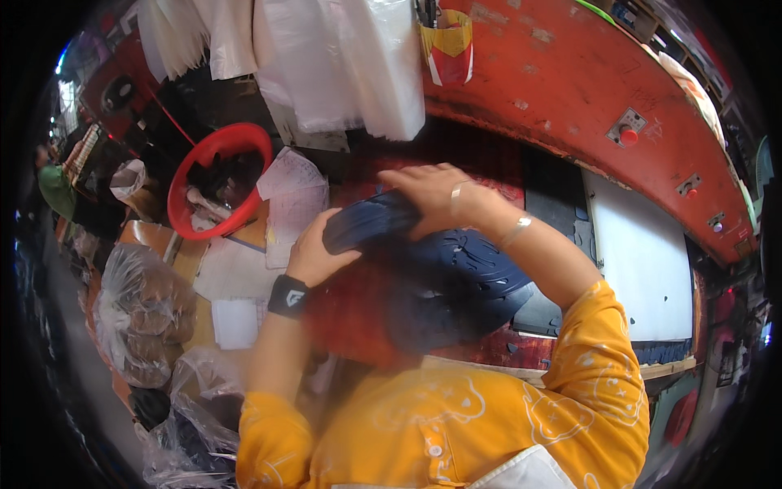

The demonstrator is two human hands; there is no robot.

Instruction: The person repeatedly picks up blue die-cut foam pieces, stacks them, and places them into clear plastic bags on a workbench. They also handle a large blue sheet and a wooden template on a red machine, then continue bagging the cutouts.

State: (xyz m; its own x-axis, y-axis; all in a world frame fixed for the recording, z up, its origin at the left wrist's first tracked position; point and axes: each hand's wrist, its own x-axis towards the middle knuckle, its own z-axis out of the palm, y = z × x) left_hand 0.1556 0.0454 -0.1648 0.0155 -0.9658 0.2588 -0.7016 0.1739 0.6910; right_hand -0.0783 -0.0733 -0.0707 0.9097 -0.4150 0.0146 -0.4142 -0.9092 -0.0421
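Observation:
A thick bundle of dark blue flat pieces (371, 220), probably a stack of cut sheet material, is held between my two hands above the work surface. My left hand (314, 253), with a black wristband, grips its left end. At the other end my right hand (440, 196) is closed over the bundle's top and side, a bangle on its wrist. Below my right forearm lie dark blue sheets (481, 261) with curved slots cut through them. Motion blur smears the dark and red area beneath my hands, so its details cannot be made out.
A red machine beam (554, 73) with red buttons crosses the far side. White plastic bags (342, 65) hang at the back beside a red-yellow cup (448, 49). Leftward are a red basin (261, 155), papers (232, 269) and bagged goods (138, 318). A white board (639, 253) lies right.

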